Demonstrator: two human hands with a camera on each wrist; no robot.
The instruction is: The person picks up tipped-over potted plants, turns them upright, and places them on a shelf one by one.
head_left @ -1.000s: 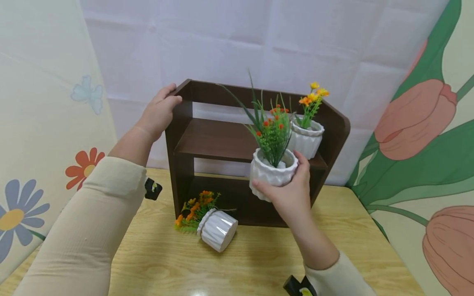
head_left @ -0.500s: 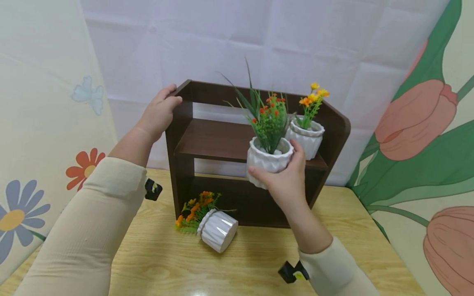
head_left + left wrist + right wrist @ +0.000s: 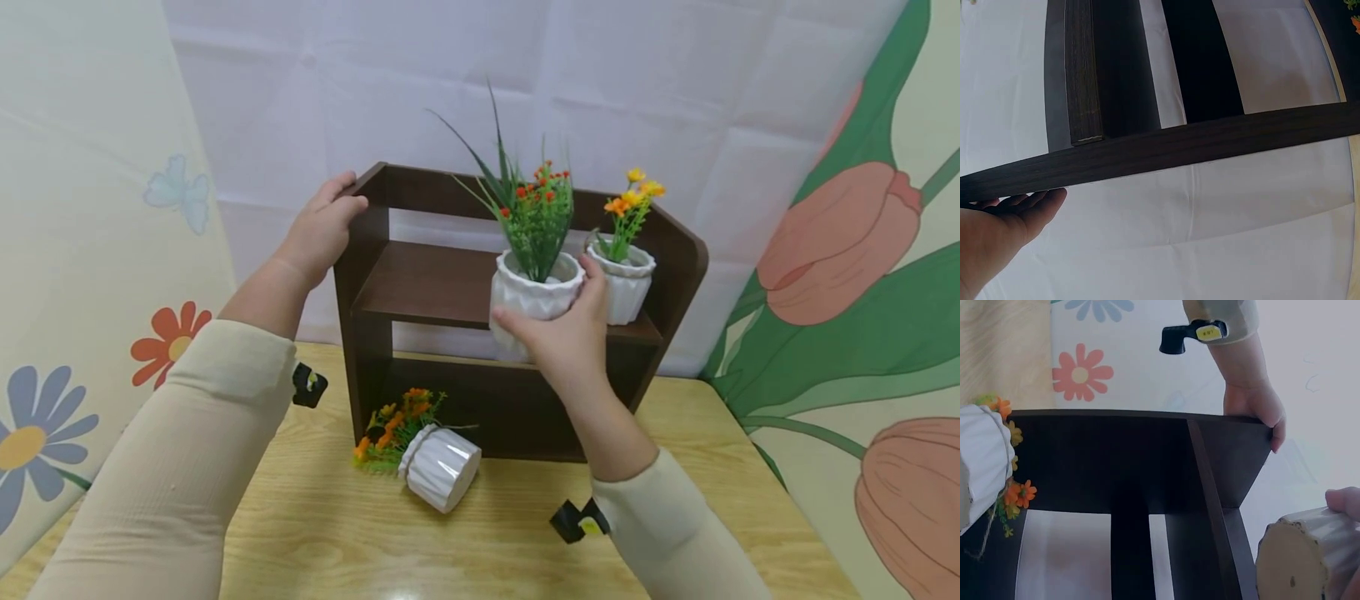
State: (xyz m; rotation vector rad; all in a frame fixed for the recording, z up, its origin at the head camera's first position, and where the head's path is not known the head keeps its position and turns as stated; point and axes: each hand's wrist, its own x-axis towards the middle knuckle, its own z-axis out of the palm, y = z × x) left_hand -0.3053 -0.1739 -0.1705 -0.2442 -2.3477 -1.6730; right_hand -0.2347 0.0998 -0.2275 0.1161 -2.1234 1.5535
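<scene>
My right hand (image 3: 573, 337) grips a white fluted pot (image 3: 528, 292) with grass blades and small red flowers, thumb at its front and fingers around its right side. The pot is upright, raised in front of the upper board of a dark brown shelf (image 3: 431, 283). In the right wrist view the bare base of the held pot (image 3: 1291, 565) shows. My left hand (image 3: 318, 229) holds the upper left side panel of the shelf; in the left wrist view its fingertips (image 3: 1054, 199) meet the panel's outer face.
A second white pot (image 3: 630, 287) with yellow-orange flowers stands at the upper board's right end. Another white pot (image 3: 441, 467) with orange flowers lies on its side on the wooden table (image 3: 510, 542), before the shelf's lower left. A white cloth (image 3: 465, 75) hangs behind.
My right hand has lifted the pot with red flowers upward and slightly left, toward the upper board. My left hand, the shelf and the other two pots have stayed put.
</scene>
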